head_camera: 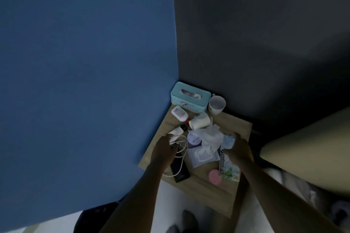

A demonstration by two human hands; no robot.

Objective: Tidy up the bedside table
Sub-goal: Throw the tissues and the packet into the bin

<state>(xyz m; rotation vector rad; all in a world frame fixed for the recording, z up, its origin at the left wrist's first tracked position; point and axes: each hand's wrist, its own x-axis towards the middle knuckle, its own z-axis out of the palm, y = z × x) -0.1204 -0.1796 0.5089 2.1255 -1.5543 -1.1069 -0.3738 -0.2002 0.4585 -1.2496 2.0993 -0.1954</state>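
Our left hand (163,147) curls round the white cable (183,148) at the surface's (236,126) left side, the cable's loop trailing nearward. The crumpled paper (228,141) touches our right hand (239,147) on its left; whether that hand grips it, we cannot tell.

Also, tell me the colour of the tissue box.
The tissue box is pale teal, seen in the head view.
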